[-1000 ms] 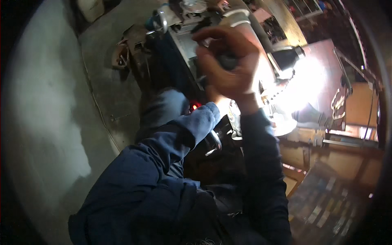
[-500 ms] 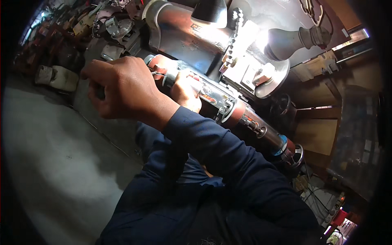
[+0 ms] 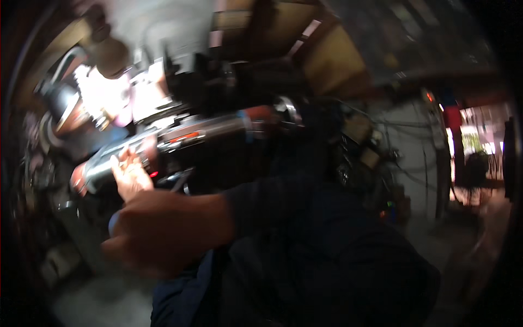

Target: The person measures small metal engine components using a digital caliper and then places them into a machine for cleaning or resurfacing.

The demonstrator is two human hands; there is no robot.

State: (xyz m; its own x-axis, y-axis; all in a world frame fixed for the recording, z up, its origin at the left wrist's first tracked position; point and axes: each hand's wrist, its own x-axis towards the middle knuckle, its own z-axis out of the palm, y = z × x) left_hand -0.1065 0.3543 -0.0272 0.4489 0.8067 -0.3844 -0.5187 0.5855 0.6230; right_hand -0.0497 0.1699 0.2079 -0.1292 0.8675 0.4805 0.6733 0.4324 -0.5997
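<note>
A long metal cylindrical machine (image 3: 210, 131) with dull red bands lies across the left and middle, tilted up toward the right. My left hand (image 3: 132, 177) is against its near side, with fingers stretched out and apart as far as the blur shows. Closer to me, my right hand (image 3: 166, 234) hangs in front of the machine, its fingers curled in. What they hold, if anything, is hidden. My right forearm in its dark sleeve (image 3: 267, 210) reaches in from the right. Motion smears the whole view.
Behind the machine is a strongly lit area (image 3: 109, 90) by a rounded grey lamp-like shape (image 3: 110, 57). A metal handwheel (image 3: 294, 113) sits at the machine's right end. Further right are loose cables (image 3: 406, 124) and a bright opening (image 3: 474, 144).
The view has swung to the right, so the machine now appears further left and the bright opening shows. My right hand now appears lower, nearer to me; my left hand stays at the machine.
</note>
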